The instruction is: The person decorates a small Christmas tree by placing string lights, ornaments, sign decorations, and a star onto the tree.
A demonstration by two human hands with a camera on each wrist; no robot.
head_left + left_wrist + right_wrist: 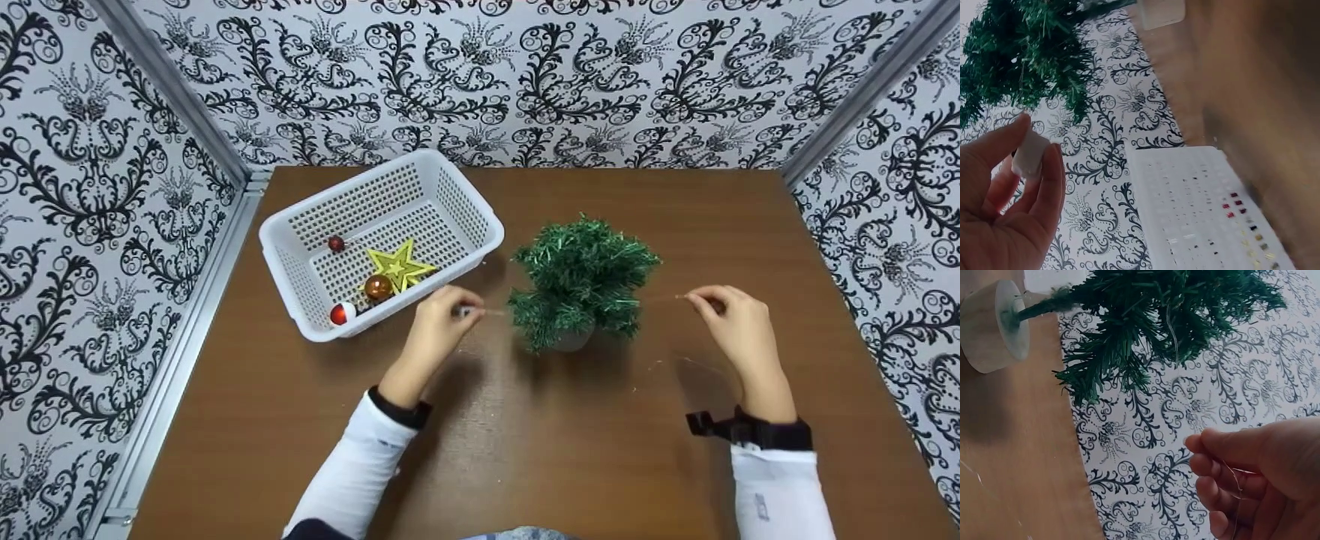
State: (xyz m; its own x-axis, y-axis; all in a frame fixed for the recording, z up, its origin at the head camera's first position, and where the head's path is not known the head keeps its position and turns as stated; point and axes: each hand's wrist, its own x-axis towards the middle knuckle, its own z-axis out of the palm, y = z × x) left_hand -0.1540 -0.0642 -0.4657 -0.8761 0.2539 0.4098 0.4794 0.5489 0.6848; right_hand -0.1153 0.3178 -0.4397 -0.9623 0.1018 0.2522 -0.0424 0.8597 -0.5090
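Note:
A small green artificial Christmas tree stands on a round pale base, between the two hands. At its left, my left hand pinches a small white box between thumb and fingers. To the right of the tree, my right hand pinches a thin wire between thumb and index finger. That wire stretches from the fingertips up to the branches, and a loose length trails over the curled fingers. Foliage hides where the wire passes at the tree.
Left of the tree sits a white perforated basket. Inside lie a yellow star, an orange-brown ball, a red-and-white ball and a small red ball. Patterned walls enclose the brown table.

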